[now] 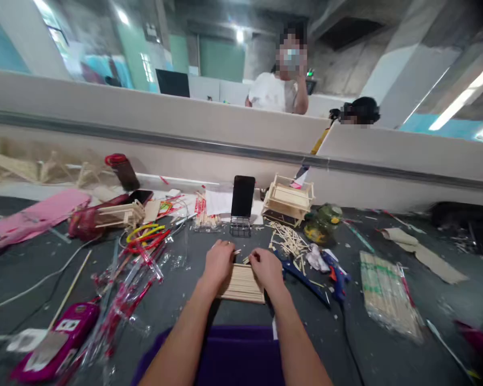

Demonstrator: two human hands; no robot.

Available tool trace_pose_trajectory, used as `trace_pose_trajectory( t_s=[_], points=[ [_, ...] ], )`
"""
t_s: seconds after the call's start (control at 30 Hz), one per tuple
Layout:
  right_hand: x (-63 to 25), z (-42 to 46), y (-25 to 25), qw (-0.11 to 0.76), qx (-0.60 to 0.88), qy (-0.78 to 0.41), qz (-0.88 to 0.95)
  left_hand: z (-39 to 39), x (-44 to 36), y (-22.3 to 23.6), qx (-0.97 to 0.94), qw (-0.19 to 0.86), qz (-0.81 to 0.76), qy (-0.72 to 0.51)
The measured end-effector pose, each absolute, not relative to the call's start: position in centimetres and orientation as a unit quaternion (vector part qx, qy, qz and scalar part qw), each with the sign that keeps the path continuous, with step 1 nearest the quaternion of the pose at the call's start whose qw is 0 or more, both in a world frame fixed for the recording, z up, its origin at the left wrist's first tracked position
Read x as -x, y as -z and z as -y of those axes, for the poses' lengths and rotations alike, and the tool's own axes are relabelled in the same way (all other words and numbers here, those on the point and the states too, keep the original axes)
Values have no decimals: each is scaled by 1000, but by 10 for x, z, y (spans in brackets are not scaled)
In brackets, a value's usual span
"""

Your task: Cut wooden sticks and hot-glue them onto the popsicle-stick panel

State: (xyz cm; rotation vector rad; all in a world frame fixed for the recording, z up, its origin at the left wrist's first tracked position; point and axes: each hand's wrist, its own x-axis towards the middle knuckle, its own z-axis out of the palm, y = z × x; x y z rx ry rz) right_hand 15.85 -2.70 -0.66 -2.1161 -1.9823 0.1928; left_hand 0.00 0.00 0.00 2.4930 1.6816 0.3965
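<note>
Many sticks [290, 241], perhaps matchsticks, lie near the right hand [267, 266].

L hand [221, 260] & R hand [266, 267] bare, ditto forearms [181, 335]; dk purple garment [241, 356] w/ horiz. line.

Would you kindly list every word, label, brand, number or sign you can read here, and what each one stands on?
None can be read.
Green markings on the stick packet: too blurred.
Pale patches on the magenta object: too blurred.
Red-and-white wrappers beside the phone: any print is too small.
</note>
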Motion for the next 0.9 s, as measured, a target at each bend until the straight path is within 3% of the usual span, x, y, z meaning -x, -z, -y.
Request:
trace_pose_trajectory(
  t_s=[0.33,0.53,0.9],
  points=[
    [-158,26,7,112,725,-53,677,-1,-2,1,-816,45,-564,-120],
    [-163,26,5,173,670,-80,717,-1,-1,1,-815,43,-565,-123],
    [-158,21,10,146,657,-70,736,-3,-1,3,-816,48,-563,-121]
  ],
)
